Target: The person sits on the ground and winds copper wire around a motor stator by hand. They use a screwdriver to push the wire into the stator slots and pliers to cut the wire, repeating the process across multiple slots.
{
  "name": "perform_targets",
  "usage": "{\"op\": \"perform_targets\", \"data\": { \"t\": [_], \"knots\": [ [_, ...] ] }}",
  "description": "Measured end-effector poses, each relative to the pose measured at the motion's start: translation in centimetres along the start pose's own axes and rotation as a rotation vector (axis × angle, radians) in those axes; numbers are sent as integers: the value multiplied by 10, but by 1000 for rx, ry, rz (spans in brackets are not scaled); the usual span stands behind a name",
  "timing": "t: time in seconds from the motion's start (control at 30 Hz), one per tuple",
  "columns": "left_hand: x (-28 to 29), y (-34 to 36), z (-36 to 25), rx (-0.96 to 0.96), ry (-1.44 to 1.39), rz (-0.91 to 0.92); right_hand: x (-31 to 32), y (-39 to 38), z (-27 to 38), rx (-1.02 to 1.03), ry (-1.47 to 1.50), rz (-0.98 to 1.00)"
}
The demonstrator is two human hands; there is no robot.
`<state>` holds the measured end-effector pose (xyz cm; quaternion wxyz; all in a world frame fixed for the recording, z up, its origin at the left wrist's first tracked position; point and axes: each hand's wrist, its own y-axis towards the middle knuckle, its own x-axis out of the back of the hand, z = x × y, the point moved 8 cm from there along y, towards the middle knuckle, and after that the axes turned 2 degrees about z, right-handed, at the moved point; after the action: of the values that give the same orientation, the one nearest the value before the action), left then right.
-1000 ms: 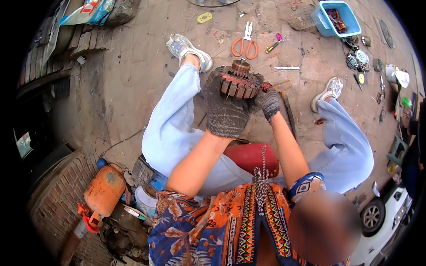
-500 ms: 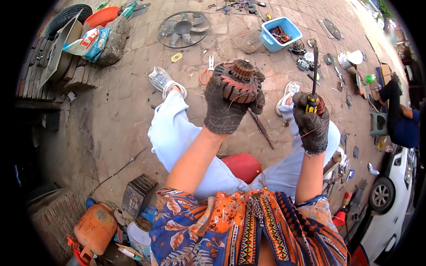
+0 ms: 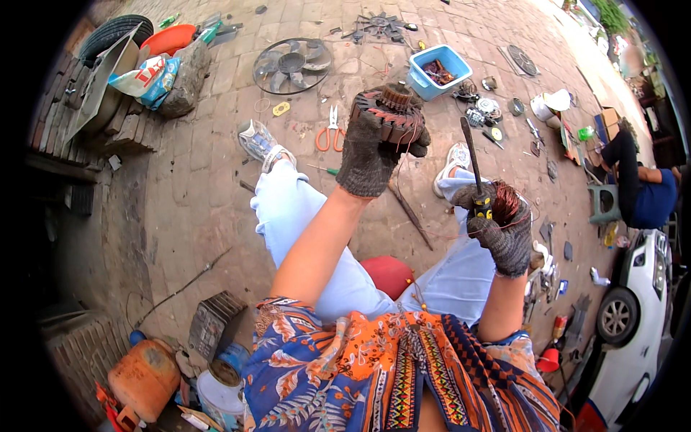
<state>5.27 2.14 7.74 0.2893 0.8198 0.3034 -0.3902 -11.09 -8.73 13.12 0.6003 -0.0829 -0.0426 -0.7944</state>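
In a dark knitted work glove, my left hand [image 3: 366,162] is closed round a motor armature [image 3: 399,124], its slotted core and copper commutator facing up. A thin copper wire runs from the armature towards my right hand [image 3: 509,245], also gloved. That hand grips a screwdriver [image 3: 483,203] with a yellow and black handle, blade pointing up, together with a tangled bundle of copper wire [image 3: 508,201]. Orange-handled cutters [image 3: 331,135] lie on the paving just beyond my left hand. A dark rod [image 3: 410,214] lies below the armature, between my legs.
A fan wheel [image 3: 291,63] and a blue basin [image 3: 439,73] with copper scrap lie ahead. Motor parts [image 3: 484,110] are scattered at the right, where another person [image 3: 648,191] sits near a white car [image 3: 630,309]. Bricks and a stone block [image 3: 188,83] stand at the left.
My left hand has lifted the armature slightly up and tilted it. My right hand has moved down and left with the screwdriver; more of the copper bundle shows, and wire now stretches between the hands.
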Motion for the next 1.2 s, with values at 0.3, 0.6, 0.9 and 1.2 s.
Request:
{"op": "perform_targets", "data": {
  "t": [0.3,0.6,0.9,1.2],
  "knots": [
    [11,4,6,85,-210,-71,-63,-26,25,221,-131,476],
    [3,4,6,249,-539,-55,-132,-58,-19,289,-371,930],
    [-21,-3,-2,389,-675,177,-84,-33,-8,179,-587,707],
    [5,1,5,301,-429,-77,-48,-35,-34,173,-790,617]
  ]
}}
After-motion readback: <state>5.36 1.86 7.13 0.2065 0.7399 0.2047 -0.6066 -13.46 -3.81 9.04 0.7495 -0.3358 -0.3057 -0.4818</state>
